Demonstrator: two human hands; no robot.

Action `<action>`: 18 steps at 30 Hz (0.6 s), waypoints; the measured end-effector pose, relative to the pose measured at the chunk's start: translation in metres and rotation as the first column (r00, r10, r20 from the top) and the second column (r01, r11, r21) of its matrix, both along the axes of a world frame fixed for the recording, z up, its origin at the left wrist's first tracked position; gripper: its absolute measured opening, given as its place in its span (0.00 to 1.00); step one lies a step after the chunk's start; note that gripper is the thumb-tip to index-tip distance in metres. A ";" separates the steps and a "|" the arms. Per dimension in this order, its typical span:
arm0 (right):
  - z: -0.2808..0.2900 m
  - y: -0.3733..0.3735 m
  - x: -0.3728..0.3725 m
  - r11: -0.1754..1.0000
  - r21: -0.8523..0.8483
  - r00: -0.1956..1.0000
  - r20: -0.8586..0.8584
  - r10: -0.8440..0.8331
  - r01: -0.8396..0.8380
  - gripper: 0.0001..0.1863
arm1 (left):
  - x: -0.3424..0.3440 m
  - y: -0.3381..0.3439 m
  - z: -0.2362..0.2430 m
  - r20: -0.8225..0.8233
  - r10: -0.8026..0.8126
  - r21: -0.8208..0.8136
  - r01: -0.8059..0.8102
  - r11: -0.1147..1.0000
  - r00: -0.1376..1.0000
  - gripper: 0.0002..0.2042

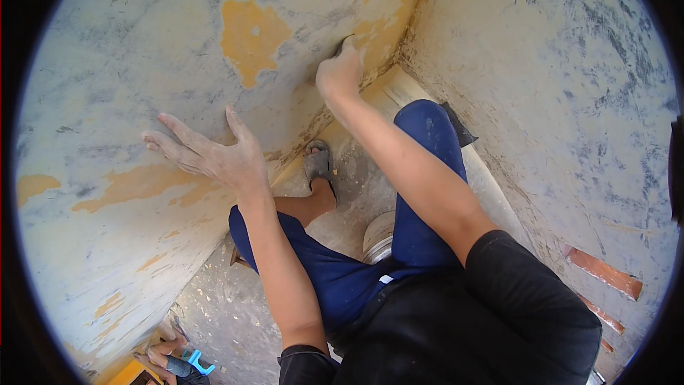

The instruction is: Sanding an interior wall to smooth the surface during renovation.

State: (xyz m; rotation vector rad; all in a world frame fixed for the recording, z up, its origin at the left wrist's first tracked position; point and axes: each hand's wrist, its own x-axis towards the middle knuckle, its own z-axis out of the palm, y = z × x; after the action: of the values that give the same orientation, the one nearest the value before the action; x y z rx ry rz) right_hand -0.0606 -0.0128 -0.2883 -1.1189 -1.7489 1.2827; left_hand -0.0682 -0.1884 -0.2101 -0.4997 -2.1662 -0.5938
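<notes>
My left hand (pixel 217 157) is open, its dusty fingers spread out against or just in front of the pale wall (pixel 142 64) on the left. Close to the corner, my right hand (pixel 340 75) is closed at the same wall. Between its fingers a small dark flat thing (pixel 343 43) pokes out; most of it is covered by the hand. Pale dust coats both hands. Between them and a little higher, the wall has a bare yellow patch (pixel 253 36). More yellow streaks (pixel 142 185) show below my left hand.
A second wall (pixel 556 100) meets the first at the right, with red strips (pixel 605 274) set low in it. My sandalled foot (pixel 318 164) rests on the grey floor. A dark flat piece (pixel 459 126) lies beside my right knee. Another person (pixel 167 356) is at lower left, near a blue object (pixel 200 362).
</notes>
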 end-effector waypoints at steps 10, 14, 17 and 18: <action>-0.016 -0.005 0.005 0.974 0.226 0.996 0.090 -0.003 -0.017 0.29 | 0.008 0.020 -0.006 -0.037 0.004 -0.080 -0.007 0.997 0.999 0.48; -0.005 0.027 0.006 0.981 -0.163 0.995 -0.020 0.100 -0.102 0.36 | 0.013 0.028 -0.001 -0.010 -0.071 -0.047 0.070 0.996 0.997 0.48; -0.008 0.020 0.007 0.991 -0.125 0.998 0.034 0.056 -0.051 0.36 | 0.011 0.039 -0.003 -0.008 -0.081 -0.035 0.081 0.996 0.997 0.48; -0.003 0.010 0.014 0.990 -0.081 0.992 0.045 0.118 -0.114 0.36 | 0.012 0.037 -0.005 -0.010 -0.075 -0.036 0.075 0.997 0.997 0.48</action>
State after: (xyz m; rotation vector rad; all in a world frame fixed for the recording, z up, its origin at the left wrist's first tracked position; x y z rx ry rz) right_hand -0.0468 -0.0032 -0.2910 -1.1151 -1.8378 1.4158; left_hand -0.0566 -0.1510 -0.2149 -0.6043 -2.1578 -0.5927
